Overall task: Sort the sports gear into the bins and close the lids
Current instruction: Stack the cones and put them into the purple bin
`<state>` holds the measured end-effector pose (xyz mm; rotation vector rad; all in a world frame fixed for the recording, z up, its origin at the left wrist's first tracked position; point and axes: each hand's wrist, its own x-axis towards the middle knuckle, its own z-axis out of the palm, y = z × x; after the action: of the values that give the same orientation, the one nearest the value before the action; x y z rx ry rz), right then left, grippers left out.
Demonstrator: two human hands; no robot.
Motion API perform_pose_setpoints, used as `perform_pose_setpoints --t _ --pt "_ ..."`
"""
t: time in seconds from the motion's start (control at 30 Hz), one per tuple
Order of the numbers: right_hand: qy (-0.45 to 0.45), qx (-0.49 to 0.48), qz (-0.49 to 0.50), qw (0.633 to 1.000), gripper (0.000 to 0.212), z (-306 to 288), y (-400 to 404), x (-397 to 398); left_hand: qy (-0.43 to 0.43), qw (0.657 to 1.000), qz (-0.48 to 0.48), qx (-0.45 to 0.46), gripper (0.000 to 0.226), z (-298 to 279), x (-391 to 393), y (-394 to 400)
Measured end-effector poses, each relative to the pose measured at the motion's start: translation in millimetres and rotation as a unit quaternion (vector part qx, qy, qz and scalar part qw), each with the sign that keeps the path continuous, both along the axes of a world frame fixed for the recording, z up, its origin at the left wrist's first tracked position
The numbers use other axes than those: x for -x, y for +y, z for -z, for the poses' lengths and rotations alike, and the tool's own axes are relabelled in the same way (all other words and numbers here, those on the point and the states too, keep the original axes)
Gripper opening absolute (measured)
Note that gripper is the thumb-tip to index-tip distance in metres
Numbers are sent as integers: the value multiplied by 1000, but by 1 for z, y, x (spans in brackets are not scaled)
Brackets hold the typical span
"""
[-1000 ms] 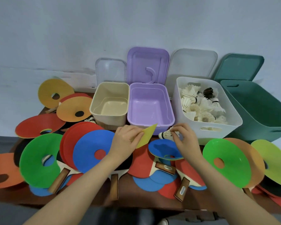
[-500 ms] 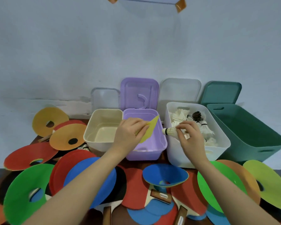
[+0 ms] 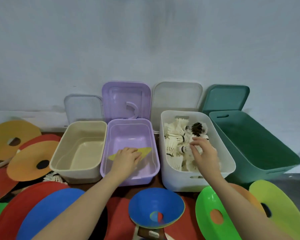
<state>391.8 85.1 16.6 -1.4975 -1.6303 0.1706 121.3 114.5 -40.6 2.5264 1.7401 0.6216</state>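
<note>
Since a moment earlier both hands had moved over the bins: the left hand (image 3: pixel 126 157) fingers grasped the yellow piece (image 3: pixel 144 151) inside the purple bin (image 3: pixel 154 141), while the right hand (image 3: pixel 203 153) fingers, apparently released, hovered above shuttlecocks (image 3: pixel 173 146) in the white bin (image 3: pixel 180 184).

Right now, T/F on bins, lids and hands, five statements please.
1. The left hand is inside the purple bin, on a yellow piece. True.
2. The white bin holds cones. False: it holds shuttlecocks.
3. The green bin has its lid on. False: the green lid leans on the wall behind it.
4. The beige bin looks empty. True.
5. The right hand is over the green bin. False: it is over the white bin.
</note>
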Motion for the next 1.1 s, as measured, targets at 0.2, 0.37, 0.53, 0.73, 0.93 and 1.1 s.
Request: perform_pose_setpoints --t 0.2,0.37,0.53,0.73,0.93,1.1 --pt "-152 81 -64 983 30 17 -5 -5 60 981 -55 174 75 19 -5 -16" --pt "-329 251 -76 907 50 19 -10 -2 -20 990 -51 130 84 8 -12 -26" --pt "-305 240 -44 921 53 11 -17 -1 -52 996 1 76 71 -16 -23 -36" --pt "-184 90 9 979 37 9 -59 3 -38 998 43 9 45 -31 -30 -55" --pt "-144 26 4 989 26 12 -96 -28 -68 995 60 -40 42 -51 -69 -88" --pt "-135 28 10 990 20 18 -122 -81 -80 990 80 -78 39 -54 -120 -112"
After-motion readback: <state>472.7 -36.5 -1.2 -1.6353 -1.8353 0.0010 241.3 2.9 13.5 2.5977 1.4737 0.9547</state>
